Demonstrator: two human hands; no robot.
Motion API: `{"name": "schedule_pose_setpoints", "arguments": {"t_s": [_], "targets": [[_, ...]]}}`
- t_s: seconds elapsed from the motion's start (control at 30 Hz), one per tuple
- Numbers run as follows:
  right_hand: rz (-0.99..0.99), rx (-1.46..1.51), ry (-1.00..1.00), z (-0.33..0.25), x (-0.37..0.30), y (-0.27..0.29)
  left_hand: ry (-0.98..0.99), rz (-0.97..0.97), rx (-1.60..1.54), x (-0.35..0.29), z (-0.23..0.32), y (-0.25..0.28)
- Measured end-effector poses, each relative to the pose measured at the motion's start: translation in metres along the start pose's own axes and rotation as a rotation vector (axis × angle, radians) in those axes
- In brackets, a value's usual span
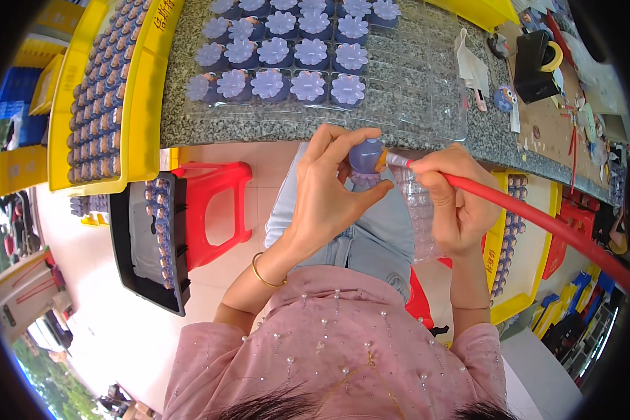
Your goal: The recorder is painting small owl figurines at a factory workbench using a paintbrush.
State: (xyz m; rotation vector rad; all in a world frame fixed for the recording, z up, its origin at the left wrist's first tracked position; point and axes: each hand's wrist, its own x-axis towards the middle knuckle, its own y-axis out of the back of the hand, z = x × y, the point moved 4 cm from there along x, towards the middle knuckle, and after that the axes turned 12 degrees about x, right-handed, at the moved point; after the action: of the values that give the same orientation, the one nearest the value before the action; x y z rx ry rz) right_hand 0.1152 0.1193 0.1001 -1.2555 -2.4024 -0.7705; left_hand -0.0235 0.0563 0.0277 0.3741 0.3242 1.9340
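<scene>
Held upside down above my lap, the small purple figurine [365,155] has a scalloped, flower-shaped base and a patch of orange on its right side. The fingers and thumb of my left hand [322,192] are closed around it. My right hand [460,199] pinches a paintbrush [532,210] with a long red handle. Its pale tip meets the orange side of the figurine, or comes very close to it. Beyond my hands, several purple figurines [274,51] stand in rows, flower bases up, in a clear plastic tray [406,105].
The granite table edge [224,129] runs just beyond my hands. A yellow crate [145,84] packed with figurines stands at left, above a black tray [143,276] and a red stool [220,241]. Another yellow crate [532,287] is at right. A tape roll [552,57] sits far right.
</scene>
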Motion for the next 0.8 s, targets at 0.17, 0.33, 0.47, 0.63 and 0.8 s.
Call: {"name": "schedule_pose_setpoints", "arguments": {"t_s": [0.17, 0.33, 0.47, 0.63, 0.8], "targets": [[-0.064, 0.068, -0.097, 0.000, -0.002, -0.003, -0.004, -0.022, 0.051, 0.000, 0.001, 0.002], [-0.017, 0.067, -0.090, 0.007, -0.002, 0.001, 0.028, -0.057, 0.013, -0.002, -0.001, 0.000], [-0.086, 0.096, -0.061, 0.002, -0.001, -0.001, 0.037, -0.095, 0.025, -0.002, 0.000, 0.001], [0.051, -0.018, -0.108, 0.015, 0.000, 0.006, 0.138, -0.192, -0.208, -0.004, -0.011, -0.004], [0.312, 0.293, -0.157, 0.011, -0.006, 0.017, 0.120, -0.239, -0.522, -0.003, -0.015, -0.007]]}}
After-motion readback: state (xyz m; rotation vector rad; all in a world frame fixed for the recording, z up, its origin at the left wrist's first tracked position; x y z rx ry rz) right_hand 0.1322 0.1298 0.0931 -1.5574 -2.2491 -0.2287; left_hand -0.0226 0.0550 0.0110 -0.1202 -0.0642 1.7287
